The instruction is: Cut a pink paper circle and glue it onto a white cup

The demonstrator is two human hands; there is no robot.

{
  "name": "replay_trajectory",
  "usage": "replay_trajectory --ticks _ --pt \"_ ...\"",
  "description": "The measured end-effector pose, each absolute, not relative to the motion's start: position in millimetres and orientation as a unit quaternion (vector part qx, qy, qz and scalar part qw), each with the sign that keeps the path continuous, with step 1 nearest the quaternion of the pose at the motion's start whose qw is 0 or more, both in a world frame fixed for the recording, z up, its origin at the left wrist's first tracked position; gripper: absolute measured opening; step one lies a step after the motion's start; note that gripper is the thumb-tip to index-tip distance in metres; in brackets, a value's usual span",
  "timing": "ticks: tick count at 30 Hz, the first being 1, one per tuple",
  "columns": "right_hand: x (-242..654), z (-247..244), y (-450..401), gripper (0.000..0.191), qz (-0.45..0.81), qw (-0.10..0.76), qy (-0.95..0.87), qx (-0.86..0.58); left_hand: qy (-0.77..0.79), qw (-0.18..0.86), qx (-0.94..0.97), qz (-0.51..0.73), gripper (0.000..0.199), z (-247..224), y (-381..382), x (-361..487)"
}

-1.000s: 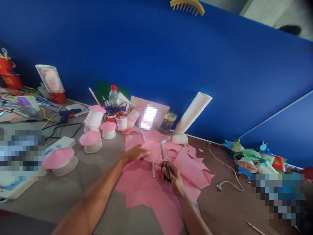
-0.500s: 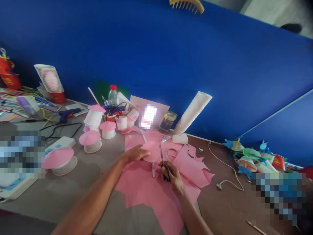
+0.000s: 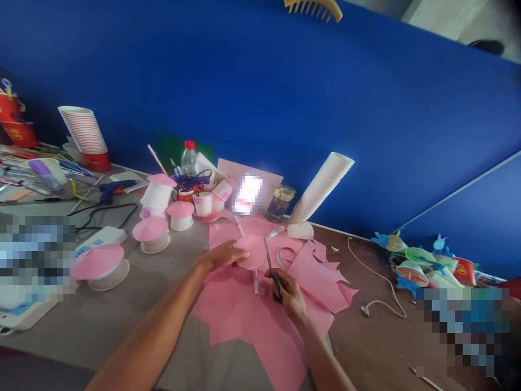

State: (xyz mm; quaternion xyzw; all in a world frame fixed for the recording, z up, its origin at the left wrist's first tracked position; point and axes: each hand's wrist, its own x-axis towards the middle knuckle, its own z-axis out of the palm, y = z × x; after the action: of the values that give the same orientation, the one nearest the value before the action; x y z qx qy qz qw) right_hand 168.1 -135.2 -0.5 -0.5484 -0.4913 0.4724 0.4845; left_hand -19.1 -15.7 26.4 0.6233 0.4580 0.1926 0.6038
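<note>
Left of the pink craft sheet (image 3: 244, 320), pink-topped cups (image 3: 150, 235) stand in a hand's way; to its right, a hand could pass over the brown tabletop (image 3: 358, 347) as far as a white cable (image 3: 380, 279).

**Worktable inventory, items counted by kind**

1 left hand (image 3: 220, 256); 1 right hand (image 3: 287, 293); 1 round pink paper disc (image 3: 253, 252); 1 pair of black-handled steel scissors (image 3: 268, 260); 4 white paper cups capped with pink discs (image 3: 180, 216); 1 tall white nested paper-cup stack (image 3: 321, 187); 1 red-striped nested paper-cup stack (image 3: 83, 129); 1 clear plastic bottle with red cap (image 3: 189, 160); 1 lidded glass jar (image 3: 279, 203); 1 blue hot-glue gun (image 3: 109, 190); 1 yellow plastic comb (image 3: 313, 8); 1 white cable (image 3: 378, 277).
</note>
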Motion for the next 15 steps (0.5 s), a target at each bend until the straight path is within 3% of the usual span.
replay_trajectory --ticks 15 --pt "173.0 -11.8 -129.4 0.044 0.400 0.589 -0.462 -0.529 0.360 0.617 0.654 0.249 0.041 20.0 -13.4 -9.3"
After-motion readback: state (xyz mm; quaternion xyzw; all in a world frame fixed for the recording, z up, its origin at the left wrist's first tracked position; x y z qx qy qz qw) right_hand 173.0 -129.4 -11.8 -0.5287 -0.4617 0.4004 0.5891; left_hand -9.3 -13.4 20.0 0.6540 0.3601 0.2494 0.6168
